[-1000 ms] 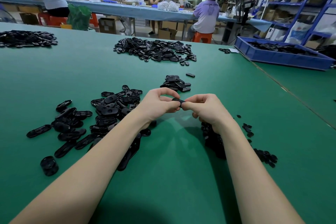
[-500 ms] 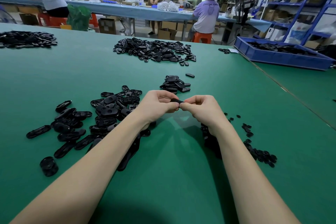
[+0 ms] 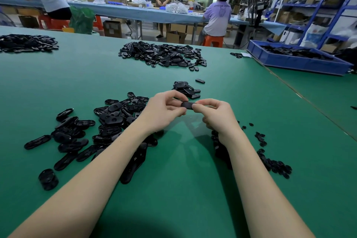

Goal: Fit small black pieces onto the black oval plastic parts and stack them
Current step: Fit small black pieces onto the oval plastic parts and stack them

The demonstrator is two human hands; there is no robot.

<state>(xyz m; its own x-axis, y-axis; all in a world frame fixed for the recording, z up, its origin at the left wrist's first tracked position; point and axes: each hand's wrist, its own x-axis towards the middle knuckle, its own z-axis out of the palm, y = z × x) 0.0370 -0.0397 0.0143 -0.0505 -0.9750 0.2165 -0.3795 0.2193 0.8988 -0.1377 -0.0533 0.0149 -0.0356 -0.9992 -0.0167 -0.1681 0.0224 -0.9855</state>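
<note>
A: Oval plastic part is held up above the green table, between the two hands. One end is pinched by the left hand, the other end by the right hand, with thumbs and fingers curled round it.

B: Is the small black piece seen already fitted?

A: It cannot be told; that face is hidden by the fingers. The loose small pieces are scattered on the table under and beside the right forearm.

B: How is the part judged to handle?

A: It is judged light and stiff, with a smooth shiny skin, so some slipping can be expected. The ends or long edges are best taken, so that the middle is left free for pressing.

B: Where are the other parts kept?

A: The unfitted ovals are spread to the left of the left arm. A small stack is placed just behind the hands, where finished ones are probably put.
</note>
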